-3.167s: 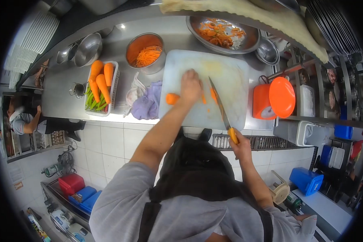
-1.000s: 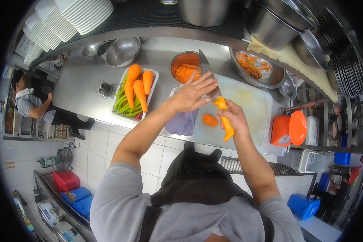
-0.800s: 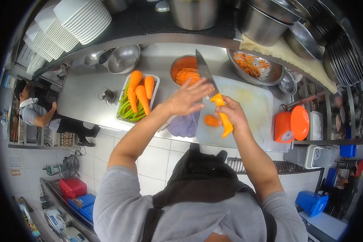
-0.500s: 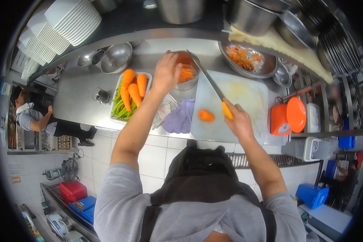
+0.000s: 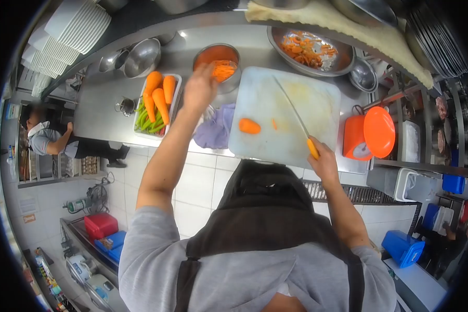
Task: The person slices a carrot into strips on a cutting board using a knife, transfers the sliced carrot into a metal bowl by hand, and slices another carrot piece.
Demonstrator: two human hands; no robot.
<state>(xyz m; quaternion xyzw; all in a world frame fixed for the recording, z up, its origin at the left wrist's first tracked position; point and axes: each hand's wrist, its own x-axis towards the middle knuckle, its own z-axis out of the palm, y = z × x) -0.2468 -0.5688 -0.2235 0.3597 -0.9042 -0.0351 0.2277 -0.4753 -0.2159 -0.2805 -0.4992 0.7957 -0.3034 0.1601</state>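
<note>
My right hand is closed round the yellow handle of a long kitchen knife. The blade lies over the white cutting board, its tip toward the far side. On the board are a cut piece of carrot and a small carrot sliver. My left hand is at the near-left rim of a round metal pot with carrot strips in it. Its fingers look loosely apart, slightly blurred, with nothing seen in them. A purple cloth lies below that hand.
Left of my forearm, a white tray holds whole carrots and green chillies. A metal bowl of carrot scraps stands behind the board. An orange scale is at right. A shelf edge overhangs the back; another person stands far left.
My left hand has moved down and left from over the pot's edge. The knife has swung right and nearer me, its tip now over the board. The view has shifted.
</note>
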